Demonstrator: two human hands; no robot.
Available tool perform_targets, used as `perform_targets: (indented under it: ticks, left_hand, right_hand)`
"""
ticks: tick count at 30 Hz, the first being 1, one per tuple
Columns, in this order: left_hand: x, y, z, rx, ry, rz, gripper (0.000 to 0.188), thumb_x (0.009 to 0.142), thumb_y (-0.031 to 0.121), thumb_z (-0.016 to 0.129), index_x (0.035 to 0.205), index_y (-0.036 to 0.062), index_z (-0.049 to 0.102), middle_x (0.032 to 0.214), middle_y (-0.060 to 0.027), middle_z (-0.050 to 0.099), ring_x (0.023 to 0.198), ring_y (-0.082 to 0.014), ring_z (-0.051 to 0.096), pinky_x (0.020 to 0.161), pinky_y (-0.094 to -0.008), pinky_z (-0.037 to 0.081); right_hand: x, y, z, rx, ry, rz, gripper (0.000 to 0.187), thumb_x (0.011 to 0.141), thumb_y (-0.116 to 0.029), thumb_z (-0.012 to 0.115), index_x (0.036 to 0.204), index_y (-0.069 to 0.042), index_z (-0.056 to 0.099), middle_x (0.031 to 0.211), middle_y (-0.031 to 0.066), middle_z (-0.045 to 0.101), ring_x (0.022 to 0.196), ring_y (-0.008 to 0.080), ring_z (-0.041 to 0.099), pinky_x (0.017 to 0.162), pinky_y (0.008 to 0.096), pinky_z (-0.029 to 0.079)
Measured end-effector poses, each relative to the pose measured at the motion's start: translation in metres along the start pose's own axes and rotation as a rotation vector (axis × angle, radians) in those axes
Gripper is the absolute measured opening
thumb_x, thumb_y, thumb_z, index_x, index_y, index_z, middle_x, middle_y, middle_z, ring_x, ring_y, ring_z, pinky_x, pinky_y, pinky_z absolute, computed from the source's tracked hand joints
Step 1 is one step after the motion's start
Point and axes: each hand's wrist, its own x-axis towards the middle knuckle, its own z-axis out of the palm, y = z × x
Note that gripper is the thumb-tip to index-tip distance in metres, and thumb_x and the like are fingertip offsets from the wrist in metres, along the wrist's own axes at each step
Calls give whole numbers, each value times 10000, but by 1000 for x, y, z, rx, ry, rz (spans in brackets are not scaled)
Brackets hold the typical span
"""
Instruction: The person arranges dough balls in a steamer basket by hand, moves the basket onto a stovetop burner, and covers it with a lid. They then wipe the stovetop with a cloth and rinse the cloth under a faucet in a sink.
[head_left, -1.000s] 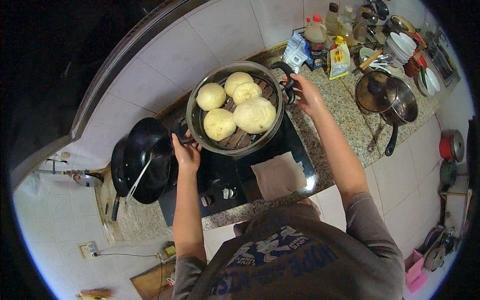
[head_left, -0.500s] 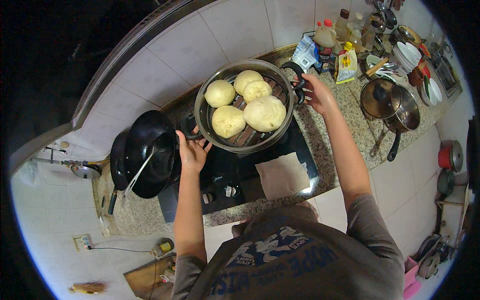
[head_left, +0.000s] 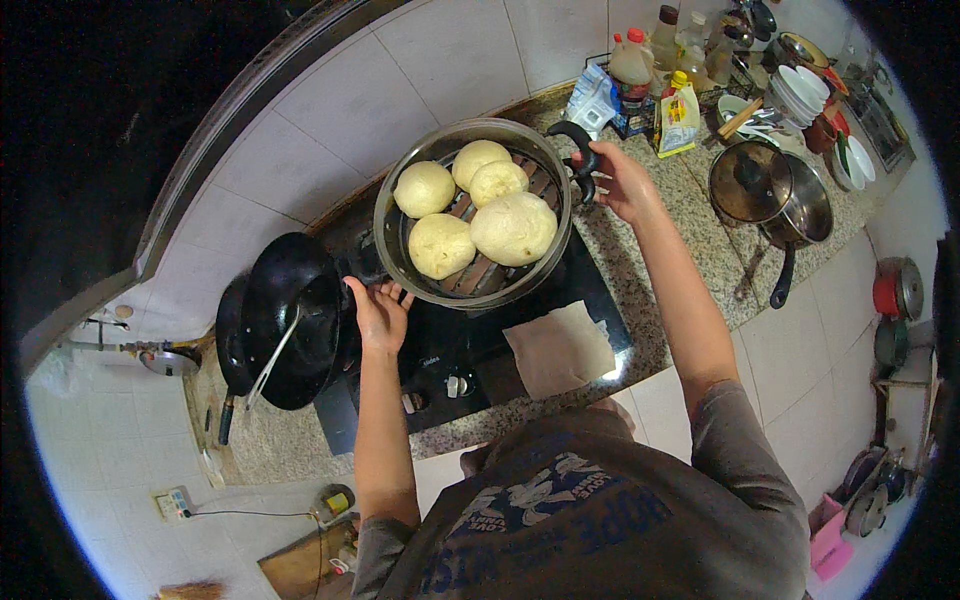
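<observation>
A round metal steamer pot (head_left: 381, 232) stands over the black glass cooktop (head_left: 440, 350), near the tiled back wall. Several pale, rounded buns (head_left: 514, 229) lie on its slatted brown rack. At the pot's right side, the fingers of my right hand (head_left: 624, 184) are curled at the black handles (head_left: 572, 134), one above the other. My left hand (head_left: 383, 318) is low beside the pot's left side, palm up and fingers apart, holding nothing. The left handle is dark and hard to make out. A beige cloth (head_left: 560, 350) lies flat on the cooktop's front right part.
Left of the cooktop lean black woks (head_left: 290, 330) with metal tongs (head_left: 275, 360). On the right counter sit a lidded saucepan (head_left: 770, 195), stacked white bowls (head_left: 797, 97), a yellow-white packet (head_left: 677, 120) and sauce bottles (head_left: 632, 62). A dark range hood (head_left: 150, 130) hangs at upper left.
The view has shifted slightly, so the pot and counter sit farther left. My left hand has dropped a little away from the pot. My right hand stays at the handles.
</observation>
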Motion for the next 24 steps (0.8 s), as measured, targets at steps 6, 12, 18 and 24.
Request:
perform_targets:
  ticks: [6,12,18,24]
  left_hand:
    - [0,3,5,27,31,-17,700,746,705,361,984,55,464,1065,-104,495,1030,-224,438,950,-421,279]
    - [-2,5,9,62,37,-36,669,765,691,359,927,51,467,1061,-106,497,1013,-221,450,944,-413,285]
    - [0,5,0,55,41,-47,684,763,698,351,963,58,488,1012,-72,530,973,-212,469,912,-389,308]
    - [-8,3,8,67,60,-32,625,774,684,356,873,80,480,888,-54,515,883,-188,488,873,-374,342]
  right_hand:
    - [-7,-2,2,41,-1,-33,224,783,-345,539,876,-143,572,834,-9,616,723,103,500,613,261,365]
    - [-9,1,4,7,52,-64,264,773,-388,553,860,-148,624,824,-48,632,673,77,477,580,235,334]
    - [-3,4,-3,-86,32,-48,306,790,-414,556,941,-149,579,868,-39,611,735,76,498,633,243,352]
    - [3,6,-5,-114,75,-37,334,782,-431,566,953,-145,576,857,-22,595,775,99,503,679,265,357]
